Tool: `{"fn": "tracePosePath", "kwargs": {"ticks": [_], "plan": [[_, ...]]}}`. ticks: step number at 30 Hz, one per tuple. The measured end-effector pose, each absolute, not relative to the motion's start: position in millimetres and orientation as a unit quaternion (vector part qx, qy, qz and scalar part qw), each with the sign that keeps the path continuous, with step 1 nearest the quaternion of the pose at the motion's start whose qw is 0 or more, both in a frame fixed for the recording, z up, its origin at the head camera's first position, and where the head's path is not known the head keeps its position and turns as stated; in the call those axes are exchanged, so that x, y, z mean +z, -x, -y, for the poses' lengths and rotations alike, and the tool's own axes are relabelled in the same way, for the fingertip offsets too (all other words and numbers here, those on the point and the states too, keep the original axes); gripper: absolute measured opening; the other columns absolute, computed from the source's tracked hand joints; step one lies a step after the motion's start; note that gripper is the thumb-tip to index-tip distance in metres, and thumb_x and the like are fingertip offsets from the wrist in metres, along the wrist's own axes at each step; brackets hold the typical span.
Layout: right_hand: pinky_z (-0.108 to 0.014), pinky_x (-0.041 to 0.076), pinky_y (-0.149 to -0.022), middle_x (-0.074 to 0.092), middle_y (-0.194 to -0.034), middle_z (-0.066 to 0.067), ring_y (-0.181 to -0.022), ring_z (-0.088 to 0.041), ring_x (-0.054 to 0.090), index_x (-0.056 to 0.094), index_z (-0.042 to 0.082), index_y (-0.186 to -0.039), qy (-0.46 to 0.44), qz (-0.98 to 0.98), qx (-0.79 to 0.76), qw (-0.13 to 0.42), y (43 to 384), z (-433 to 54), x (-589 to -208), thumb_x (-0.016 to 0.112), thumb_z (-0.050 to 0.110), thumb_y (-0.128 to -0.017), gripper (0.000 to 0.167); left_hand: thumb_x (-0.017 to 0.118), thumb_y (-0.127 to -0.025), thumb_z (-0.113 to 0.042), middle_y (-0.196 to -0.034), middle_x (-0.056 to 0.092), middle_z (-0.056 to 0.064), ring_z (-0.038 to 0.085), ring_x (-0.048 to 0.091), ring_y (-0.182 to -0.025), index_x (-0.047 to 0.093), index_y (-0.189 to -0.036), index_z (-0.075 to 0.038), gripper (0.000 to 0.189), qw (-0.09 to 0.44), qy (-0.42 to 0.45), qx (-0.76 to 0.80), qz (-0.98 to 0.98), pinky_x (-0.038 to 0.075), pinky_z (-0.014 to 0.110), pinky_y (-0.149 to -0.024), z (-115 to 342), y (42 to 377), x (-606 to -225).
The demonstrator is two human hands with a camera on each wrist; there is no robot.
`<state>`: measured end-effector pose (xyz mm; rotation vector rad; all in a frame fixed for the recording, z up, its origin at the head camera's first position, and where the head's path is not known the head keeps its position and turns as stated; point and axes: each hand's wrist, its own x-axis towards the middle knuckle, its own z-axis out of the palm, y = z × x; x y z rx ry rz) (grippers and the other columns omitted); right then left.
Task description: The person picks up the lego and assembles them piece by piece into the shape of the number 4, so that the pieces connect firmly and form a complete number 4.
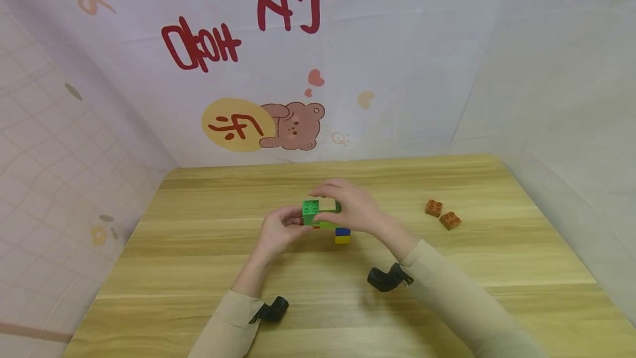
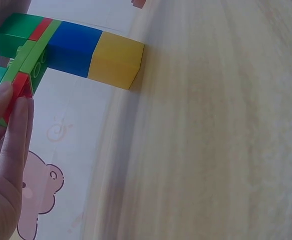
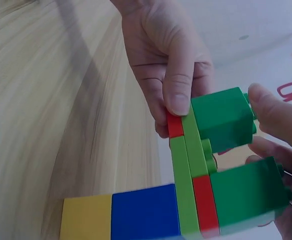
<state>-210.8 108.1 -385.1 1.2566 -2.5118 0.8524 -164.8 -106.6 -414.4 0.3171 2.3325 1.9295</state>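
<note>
A toy-brick build stands between both hands. Stacked yellow (image 1: 342, 240) and blue (image 1: 342, 231) bricks form a column under one end of a light green layer (image 3: 183, 190). Red pieces (image 3: 206, 202) sit in that layer, and two dark green bricks rise from it, the left one (image 1: 309, 211) and the right one (image 3: 248, 195). My left hand (image 1: 279, 232) pinches the layer's left end at a red piece (image 2: 18, 92), thumb above and fingers below. My right hand (image 1: 355, 209) curls round the dark green bricks from the right. Whether yellow touches the table cannot be seen.
Two brown bricks, one (image 1: 434, 208) slightly behind the other (image 1: 450, 220), lie on the wooden table (image 1: 199, 269) at the right. A printed white cloth (image 1: 407, 59) hangs behind the table. Black wrist mounts (image 1: 390, 278) stick out from both sleeves.
</note>
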Motion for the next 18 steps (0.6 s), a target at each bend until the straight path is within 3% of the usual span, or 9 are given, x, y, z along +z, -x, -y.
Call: {"fn": "tracePosePath", "kwargs": {"ticks": [8, 18], "plan": [[-0.044, 0.043, -0.103, 0.063, -0.129, -0.004, -0.123, -0.025, 0.053, 0.065, 0.009, -0.129, -0.387, 0.856, 0.331, 0.085, 206, -132, -386, 0.084, 0.027, -0.081, 0.054, 0.077, -0.08, 0.006, -0.107, 0.07, 0.013, 0.026, 0.066, -0.092, 0.067, -0.12, 0.005, 0.041, 0.043, -0.086, 0.619, -0.78, 0.054, 0.025, -0.075, 104, 163, -410], [-0.047, 0.045, -0.099, 0.065, -0.127, -0.003, -0.116, -0.023, 0.058, 0.063, 0.009, -0.132, -0.363, 0.85, 0.365, 0.111, 202, -176, -401, 0.084, 0.022, -0.081, 0.057, 0.083, -0.076, 0.002, -0.103, 0.07, 0.006, 0.021, 0.066, -0.09, 0.069, -0.122, -0.002, 0.048, 0.031, -0.065, 0.623, -0.779, 0.055, 0.026, -0.074, 107, 180, -444]]}}
